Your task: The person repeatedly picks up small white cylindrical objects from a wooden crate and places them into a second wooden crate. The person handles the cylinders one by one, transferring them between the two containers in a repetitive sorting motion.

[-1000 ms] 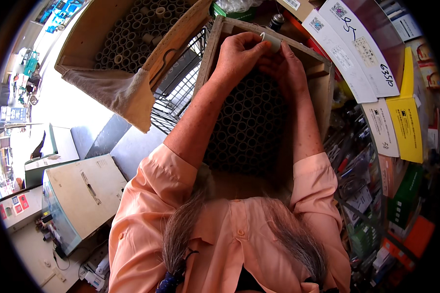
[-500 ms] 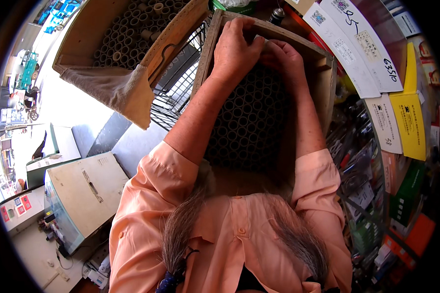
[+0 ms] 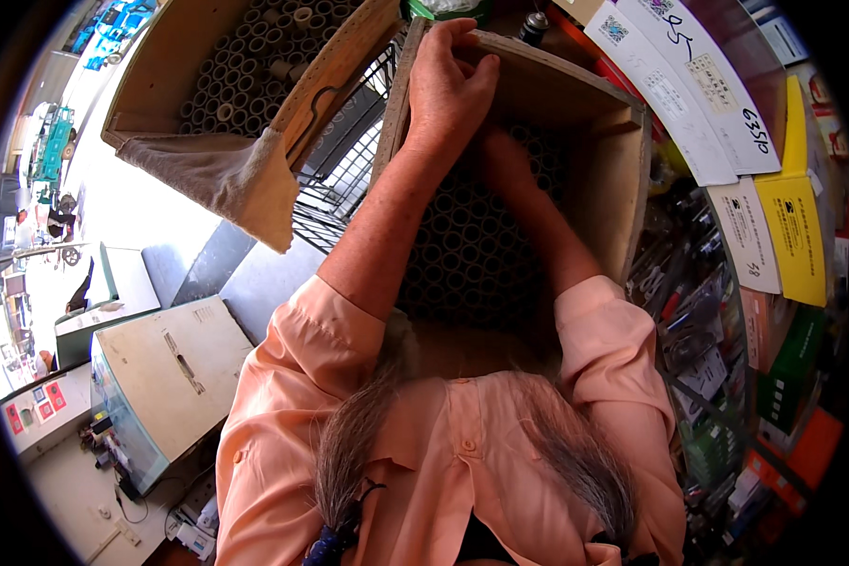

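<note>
My left hand is at the far left corner of a wooden box, by its rim. Its thumb stands apart from the fingers, and I see nothing between them; the palm side is hidden. Deep inside the box, my right hand reaches toward the far part of many short hollow tubes, packed upright with their round ends up. Shadow and the left wrist hide the right fingers, so what they touch or hold does not show.
At the upper left, a second wooden box holds pale tubes, with a grey-brown cloth over its near edge. Between the boxes is a black wire basket. White cartons and a yellow box stand at the right.
My hands were together above the far end of the box. The right hand has since dropped down into it among the tubes, while the left has stayed near the corner, its thumb now apart.
</note>
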A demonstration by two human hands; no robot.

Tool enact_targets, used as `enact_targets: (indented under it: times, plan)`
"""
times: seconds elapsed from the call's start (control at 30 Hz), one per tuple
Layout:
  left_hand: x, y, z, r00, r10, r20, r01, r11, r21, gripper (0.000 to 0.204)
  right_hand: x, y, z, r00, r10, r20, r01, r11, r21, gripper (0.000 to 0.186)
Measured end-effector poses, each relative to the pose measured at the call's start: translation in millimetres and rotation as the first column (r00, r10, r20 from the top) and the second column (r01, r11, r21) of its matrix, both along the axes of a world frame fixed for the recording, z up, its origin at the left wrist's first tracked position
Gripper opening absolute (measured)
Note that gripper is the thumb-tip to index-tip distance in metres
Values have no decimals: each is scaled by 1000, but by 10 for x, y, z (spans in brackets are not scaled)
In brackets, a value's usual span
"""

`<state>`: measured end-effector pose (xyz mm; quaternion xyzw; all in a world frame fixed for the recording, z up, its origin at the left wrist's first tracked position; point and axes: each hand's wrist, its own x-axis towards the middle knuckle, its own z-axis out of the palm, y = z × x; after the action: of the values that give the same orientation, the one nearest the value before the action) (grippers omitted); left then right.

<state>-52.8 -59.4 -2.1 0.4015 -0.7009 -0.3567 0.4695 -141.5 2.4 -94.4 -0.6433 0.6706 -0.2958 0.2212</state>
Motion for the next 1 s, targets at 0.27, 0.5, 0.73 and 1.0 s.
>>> enact_targets:
  times: [0.27, 0.5, 0.73, 1.0]
  plan:
    - [-40, 7, 9, 999, -20, -42, 22, 999, 40, 42, -33, -103, -864, 955, 87, -285, -178, 933, -313, 22]
    - [-20, -6, 11, 998, -18, -53, 20, 999, 40, 42, 5, 1, -585, 941, 160, -300, -226, 953, -201, 19]
    - [-1, -11, 20, 999, -22, -46, 23, 999, 24, 43, 16, 37, -295, 951, 157, -266, -180, 981, -64, 22]
    - [-37, 10, 27, 994, -19, -109, 29, 996, 89, 47, -23, -157, -572, 968, 248, 49, -247, 969, -13, 33]
